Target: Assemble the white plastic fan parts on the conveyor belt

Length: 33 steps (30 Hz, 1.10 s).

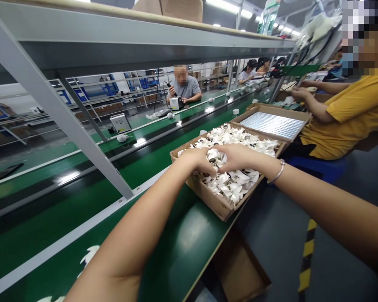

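Observation:
A cardboard box (208, 200) on the green bench is heaped with small white pieces (231, 184), some showing dark round parts. Both arms reach over it. My left hand (199, 160) curves round the left side of a clump of the white pieces (216, 157), and my right hand (234, 157) curves round its right side. The clump sits between the two hands, on top of the heap. Fingertips are partly hidden among the pieces.
Behind the box, another carton (304, 115) holds a silvery grid. A person in yellow (359, 109) sits at right. A slanted metal post (59, 105) and overhead shelf (145, 35) frame the bench (189, 251). Below the bench edge is an open carton (239, 268).

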Tool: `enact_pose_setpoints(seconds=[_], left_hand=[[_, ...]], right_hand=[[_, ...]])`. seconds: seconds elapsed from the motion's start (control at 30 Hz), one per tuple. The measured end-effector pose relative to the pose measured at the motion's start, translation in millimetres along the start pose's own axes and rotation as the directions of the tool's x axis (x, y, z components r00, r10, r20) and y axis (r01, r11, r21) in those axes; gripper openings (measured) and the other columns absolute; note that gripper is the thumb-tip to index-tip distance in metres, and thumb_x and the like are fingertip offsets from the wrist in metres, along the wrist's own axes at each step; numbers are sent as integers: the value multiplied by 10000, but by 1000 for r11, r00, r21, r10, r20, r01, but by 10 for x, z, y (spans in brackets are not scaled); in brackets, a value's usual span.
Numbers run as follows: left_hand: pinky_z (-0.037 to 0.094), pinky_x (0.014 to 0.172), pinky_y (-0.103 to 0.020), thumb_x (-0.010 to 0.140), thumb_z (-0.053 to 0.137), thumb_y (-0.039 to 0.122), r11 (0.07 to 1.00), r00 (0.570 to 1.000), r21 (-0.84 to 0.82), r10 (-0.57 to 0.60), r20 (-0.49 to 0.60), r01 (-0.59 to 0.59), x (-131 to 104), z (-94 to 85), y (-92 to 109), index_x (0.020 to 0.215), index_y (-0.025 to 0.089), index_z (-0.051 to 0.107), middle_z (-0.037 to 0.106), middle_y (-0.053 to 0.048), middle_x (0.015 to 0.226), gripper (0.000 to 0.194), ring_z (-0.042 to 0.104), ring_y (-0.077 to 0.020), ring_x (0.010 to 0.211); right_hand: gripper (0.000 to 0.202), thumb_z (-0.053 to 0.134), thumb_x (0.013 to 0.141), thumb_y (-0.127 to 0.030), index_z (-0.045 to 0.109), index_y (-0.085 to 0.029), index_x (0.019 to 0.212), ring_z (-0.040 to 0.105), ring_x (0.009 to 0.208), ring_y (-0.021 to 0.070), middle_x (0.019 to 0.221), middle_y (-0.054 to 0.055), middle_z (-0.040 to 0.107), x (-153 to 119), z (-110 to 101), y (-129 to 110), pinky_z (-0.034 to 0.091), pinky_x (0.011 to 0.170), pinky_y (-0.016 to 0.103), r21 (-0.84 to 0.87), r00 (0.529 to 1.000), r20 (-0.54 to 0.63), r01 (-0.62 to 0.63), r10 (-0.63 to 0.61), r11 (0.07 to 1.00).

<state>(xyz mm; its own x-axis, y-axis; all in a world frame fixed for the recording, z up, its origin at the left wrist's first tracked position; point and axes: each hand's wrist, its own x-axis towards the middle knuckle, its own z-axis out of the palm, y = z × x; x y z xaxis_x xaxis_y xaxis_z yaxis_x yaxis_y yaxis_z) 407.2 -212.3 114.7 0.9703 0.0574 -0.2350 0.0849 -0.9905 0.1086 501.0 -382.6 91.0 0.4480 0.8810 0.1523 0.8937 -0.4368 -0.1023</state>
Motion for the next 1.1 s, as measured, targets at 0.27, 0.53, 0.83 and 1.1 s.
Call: enact_pose_setpoints(seconds=[0.27,0.53,0.83,1.1], left_hand=[[537,835,-285,572,711,570,992,994,-78,100,-38,-103,-100,90,-59,1370,336,442,670,4,1267,874,676,-227,1031],[550,727,-302,593,691,534,992,988,-104,58,-146,-73,-130,196,-41,1262,296,516,694,-25,1175,731,678,-244,964],[552,796,-345,641,665,532,995,967,-87,16,-253,-39,-200,240,14,1231,298,531,674,-41,1223,649,656,-280,1051],[549,802,-333,644,671,543,997,954,-57,41,-298,-60,-214,32,19,1228,301,525,654,-32,1242,649,641,-277,1077]], right_hand=[[672,735,640,-360,590,-235,1284,661,1035,301,1236,69,678,-89,52,-52,523,847,350,213,991,-68,128,-116,969],[627,749,599,-331,627,-225,1205,672,948,298,1120,64,711,-33,96,-80,533,743,324,224,997,-45,74,-66,972],[604,724,574,-254,654,-230,1174,677,908,279,1087,51,718,-45,60,-114,534,742,318,252,990,-114,111,-84,961],[609,703,602,-265,654,-221,1208,651,1045,304,1178,55,701,18,-107,-97,525,863,356,272,975,-182,171,-124,947]])
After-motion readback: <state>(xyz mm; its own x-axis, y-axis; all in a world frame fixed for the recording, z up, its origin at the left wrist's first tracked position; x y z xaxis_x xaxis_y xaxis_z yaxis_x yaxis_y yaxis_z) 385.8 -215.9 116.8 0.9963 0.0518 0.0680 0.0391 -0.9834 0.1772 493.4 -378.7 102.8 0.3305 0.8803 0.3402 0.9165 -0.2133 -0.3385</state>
